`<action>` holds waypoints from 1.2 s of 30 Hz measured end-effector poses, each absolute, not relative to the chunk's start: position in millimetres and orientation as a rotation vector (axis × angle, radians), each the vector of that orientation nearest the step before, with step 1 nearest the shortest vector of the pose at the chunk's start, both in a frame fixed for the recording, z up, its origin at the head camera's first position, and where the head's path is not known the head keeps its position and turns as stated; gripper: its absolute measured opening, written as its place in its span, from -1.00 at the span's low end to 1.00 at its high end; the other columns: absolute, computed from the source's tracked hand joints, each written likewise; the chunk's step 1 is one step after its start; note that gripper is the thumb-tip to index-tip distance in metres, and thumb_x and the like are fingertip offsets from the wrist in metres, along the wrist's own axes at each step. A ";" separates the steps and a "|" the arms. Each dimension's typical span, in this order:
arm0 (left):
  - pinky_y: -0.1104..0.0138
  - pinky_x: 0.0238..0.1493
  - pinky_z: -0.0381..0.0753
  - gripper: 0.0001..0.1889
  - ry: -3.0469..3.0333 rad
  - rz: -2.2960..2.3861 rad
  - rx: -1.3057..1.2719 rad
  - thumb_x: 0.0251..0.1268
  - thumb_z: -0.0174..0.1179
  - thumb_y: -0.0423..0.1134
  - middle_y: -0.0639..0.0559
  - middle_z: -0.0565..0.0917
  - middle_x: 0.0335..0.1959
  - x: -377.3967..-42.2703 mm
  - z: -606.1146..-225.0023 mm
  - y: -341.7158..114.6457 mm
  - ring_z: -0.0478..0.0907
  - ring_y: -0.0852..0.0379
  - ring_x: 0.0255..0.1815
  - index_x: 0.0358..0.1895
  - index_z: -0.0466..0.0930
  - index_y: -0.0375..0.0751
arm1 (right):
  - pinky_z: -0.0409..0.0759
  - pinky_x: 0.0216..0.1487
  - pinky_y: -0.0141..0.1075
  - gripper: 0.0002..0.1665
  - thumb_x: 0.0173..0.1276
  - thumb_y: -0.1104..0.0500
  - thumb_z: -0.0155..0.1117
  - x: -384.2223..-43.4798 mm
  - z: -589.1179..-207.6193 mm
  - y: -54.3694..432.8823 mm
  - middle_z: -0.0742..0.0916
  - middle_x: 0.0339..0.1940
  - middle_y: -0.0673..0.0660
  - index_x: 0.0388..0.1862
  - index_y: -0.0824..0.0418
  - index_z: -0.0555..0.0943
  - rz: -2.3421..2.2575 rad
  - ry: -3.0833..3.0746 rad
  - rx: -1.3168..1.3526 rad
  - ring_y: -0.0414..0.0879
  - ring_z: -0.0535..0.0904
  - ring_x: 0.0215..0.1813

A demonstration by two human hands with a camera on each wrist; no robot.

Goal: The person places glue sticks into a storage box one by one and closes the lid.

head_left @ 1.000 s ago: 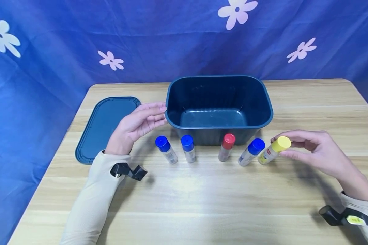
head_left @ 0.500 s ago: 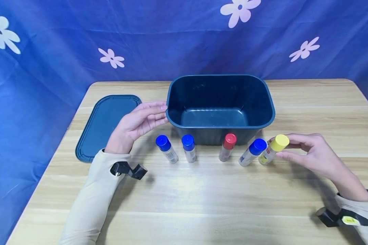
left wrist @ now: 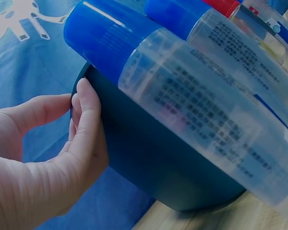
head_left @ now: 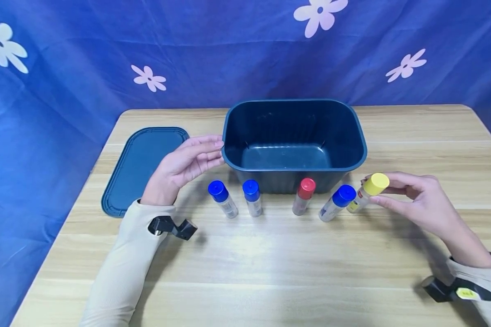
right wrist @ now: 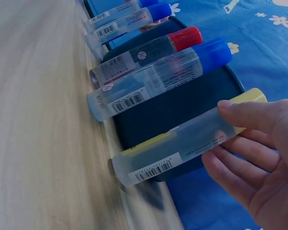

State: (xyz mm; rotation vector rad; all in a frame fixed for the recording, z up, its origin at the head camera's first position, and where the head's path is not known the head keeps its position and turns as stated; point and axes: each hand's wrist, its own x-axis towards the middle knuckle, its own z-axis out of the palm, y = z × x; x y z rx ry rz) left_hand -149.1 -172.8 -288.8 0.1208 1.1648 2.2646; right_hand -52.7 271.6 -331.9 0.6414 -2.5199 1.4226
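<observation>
Your right hand point(head_left: 421, 202) has carried the yellow-capped tube point(head_left: 367, 192) slightly farther from you in the head view, while your left hand point(head_left: 177, 165) and the bin point(head_left: 278, 182) look unchanged. You pinch that tube near its cap, between thumb and fingers, in front of the bin's right-hand near corner; whether its base has left the tabletop point(head_left: 253, 268) is hard to tell. Your left hand's bent fingers hold the rim at the bin's left end.

Watch the blue-capped tube point(head_left: 337, 203) standing before the bin's right part, just beside the one you hold. A low leftward swing could clip it, and it might then tip toward the red-capped tube point(head_left: 303, 196) farther left along the bin's front. Since your pinch sits so high, the smooth tube could pivot or slip if your fingers loosen, and a cap that is not tight might part from the body. Too little height would let the base catch the bin's near rim. Should your left hand tug the bin toward you, its front wall could topple the upright tubes, including the far-left tube point(head_left: 223, 199) and its blue-capped neighbour point(head_left: 252, 198) before the bin's left part.
</observation>
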 end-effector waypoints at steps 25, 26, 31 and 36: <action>0.30 -0.10 0.68 -0.83 1.145 2.261 0.136 0.39 0.03 -0.53 -0.21 0.71 -0.22 -152.5 -292.8 -163.9 0.68 0.01 -0.19 -0.15 0.64 -0.40 | 0.66 -0.13 -0.41 -0.49 -0.22 0.80 0.33 -56.5 -312.4 284.5 0.74 -0.15 0.26 -0.15 0.75 0.53 1.898 -2.035 0.802 -0.07 0.69 -0.12; 0.30 -0.10 0.68 -0.82 1.149 2.261 0.136 0.40 0.02 -0.53 -0.21 0.71 -0.22 -152.7 -292.8 -163.4 0.68 0.01 -0.19 -0.15 0.64 -0.40 | 0.65 -0.12 -0.40 -0.49 -0.22 0.80 0.34 -57.0 -311.3 284.5 0.74 -0.14 0.28 -0.16 0.75 0.53 1.886 -2.032 0.821 -0.06 0.67 -0.10; 0.31 -0.10 0.68 -0.80 1.165 2.251 0.147 0.41 -0.01 -0.53 -0.20 0.71 -0.22 -153.3 -293.0 -161.2 0.68 0.02 -0.19 -0.15 0.64 -0.40 | 0.65 -0.08 -0.39 -0.51 -0.20 0.76 0.37 -58.4 -305.5 284.5 0.70 -0.15 0.31 -0.17 0.76 0.52 1.873 -2.013 0.882 -0.02 0.63 -0.08; 0.31 -0.10 0.68 -0.80 1.160 2.254 0.142 0.42 -0.02 -0.53 -0.20 0.71 -0.22 -153.9 -293.9 -160.0 0.68 0.01 -0.19 -0.15 0.64 -0.40 | 0.63 -0.04 -0.39 -0.53 -0.14 0.71 0.40 -58.4 -298.7 284.1 0.70 -0.14 0.32 -0.15 0.76 0.52 1.853 -2.018 0.884 0.00 0.62 -0.06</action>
